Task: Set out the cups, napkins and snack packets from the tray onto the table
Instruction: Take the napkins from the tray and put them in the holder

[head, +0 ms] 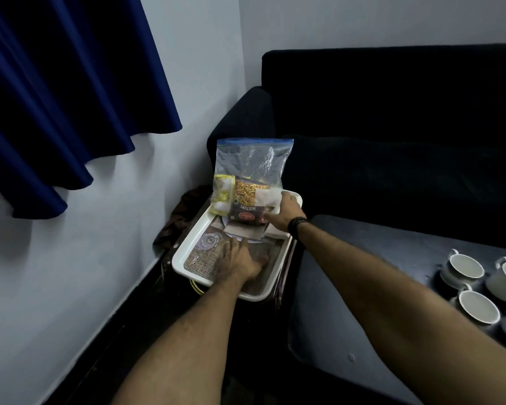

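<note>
A white tray [187, 241] rests on a small dark stand by the wall. In its far end stands a clear zip bag [250, 168] with snack packets inside, one labelled "MIXTURE" [246, 207]. My right hand [284, 213] grips the bag's lower right corner. My left hand [240, 263] lies flat, fingers spread, on a woven burlap mat [197, 260] in the tray. Folded napkins [243, 229] and a small clear glass lid [208, 240] lie in the tray. Three white cups [466, 266] stand on the dark table [348, 287] at right.
A dark sofa [392, 127] runs behind the table and tray. A blue curtain [56, 83] hangs at upper left against the pale wall. A crumpled dark cloth [178, 214] lies left of the tray.
</note>
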Motion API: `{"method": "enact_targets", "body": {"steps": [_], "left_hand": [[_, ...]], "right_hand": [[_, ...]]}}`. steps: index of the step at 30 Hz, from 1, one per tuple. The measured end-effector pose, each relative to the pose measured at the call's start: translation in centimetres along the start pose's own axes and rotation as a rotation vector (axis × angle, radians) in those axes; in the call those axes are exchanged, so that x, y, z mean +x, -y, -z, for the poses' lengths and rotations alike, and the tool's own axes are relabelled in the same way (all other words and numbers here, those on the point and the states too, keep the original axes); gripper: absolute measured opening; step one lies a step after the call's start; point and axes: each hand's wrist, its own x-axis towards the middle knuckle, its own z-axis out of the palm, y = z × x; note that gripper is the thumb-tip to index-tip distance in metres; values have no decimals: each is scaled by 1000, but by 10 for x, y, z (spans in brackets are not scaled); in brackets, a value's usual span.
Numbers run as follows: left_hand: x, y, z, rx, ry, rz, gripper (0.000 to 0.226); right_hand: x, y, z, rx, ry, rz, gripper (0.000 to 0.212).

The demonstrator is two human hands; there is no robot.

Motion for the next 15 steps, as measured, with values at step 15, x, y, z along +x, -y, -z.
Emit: {"method": "enact_targets", "body": {"steps": [15], "left_hand": [[12, -1, -9, -8, -30, 42, 94]], "right_hand": [[33, 1, -6, 388, 89, -165, 73]]}}
